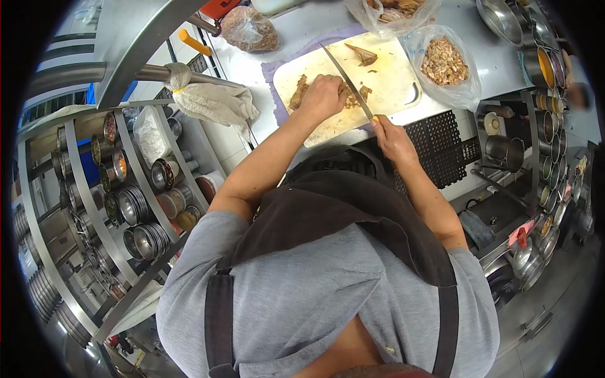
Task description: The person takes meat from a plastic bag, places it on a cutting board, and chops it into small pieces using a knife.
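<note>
Kitchen: commercial-looking, all around you
Shelving (103,205): steel, with stacked bowls (150,241), left of your left hand (324,99)
Cutting board (392,62): under your left hand
Pots (504,153): right of your right hand (396,142)
Apron (315,217): dark, on you

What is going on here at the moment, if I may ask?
Someone in a dark apron appears to be cutting up brown food on a cutting board. The right hand grips a knife, its blade slanting across the board; the left hand is curled down beside the blade. Small pieces lie between them, and a bag of chopped food sits to the board's right.
</note>
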The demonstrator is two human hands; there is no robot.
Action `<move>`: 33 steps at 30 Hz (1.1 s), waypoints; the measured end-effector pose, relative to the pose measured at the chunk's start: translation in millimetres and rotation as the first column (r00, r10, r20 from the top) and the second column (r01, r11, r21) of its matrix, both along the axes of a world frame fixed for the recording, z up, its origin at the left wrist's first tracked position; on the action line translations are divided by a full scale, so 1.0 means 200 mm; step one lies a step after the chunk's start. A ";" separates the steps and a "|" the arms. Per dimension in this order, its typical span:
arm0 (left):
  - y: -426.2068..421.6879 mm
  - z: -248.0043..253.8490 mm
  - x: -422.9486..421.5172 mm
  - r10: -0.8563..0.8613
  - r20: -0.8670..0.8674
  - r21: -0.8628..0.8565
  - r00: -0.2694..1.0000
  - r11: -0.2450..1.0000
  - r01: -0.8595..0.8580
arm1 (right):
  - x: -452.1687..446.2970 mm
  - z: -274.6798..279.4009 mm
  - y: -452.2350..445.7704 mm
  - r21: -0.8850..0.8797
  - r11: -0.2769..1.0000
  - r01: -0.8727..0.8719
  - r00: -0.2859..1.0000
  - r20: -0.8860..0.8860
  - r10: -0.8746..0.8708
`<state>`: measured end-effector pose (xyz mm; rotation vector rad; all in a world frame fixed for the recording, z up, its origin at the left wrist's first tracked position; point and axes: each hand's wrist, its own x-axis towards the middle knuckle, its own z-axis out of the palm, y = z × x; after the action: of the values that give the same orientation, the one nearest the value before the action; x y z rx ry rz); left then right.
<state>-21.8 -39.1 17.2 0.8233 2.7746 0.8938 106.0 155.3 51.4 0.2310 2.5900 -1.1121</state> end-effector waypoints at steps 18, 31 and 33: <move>0.01 -0.06 -0.02 -0.056 -0.041 0.000 0.998 0.998 0.056 | -0.35 -0.20 -0.15 0.036 0.996 -0.084 0.992 -0.091 0.087; -0.04 -0.03 0.01 0.039 0.011 -0.025 0.999 0.999 -0.039 | -0.11 0.03 0.01 0.021 0.994 -0.110 0.993 -0.035 0.111; -0.03 -0.04 0.01 0.056 0.011 0.018 0.998 0.998 -0.056 | -0.09 0.04 0.02 0.044 0.991 -0.125 0.992 0.020 0.124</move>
<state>-19.7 -45.5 8.5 0.7444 2.7973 0.9318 87.6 158.3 59.6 0.0871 2.5778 -1.0046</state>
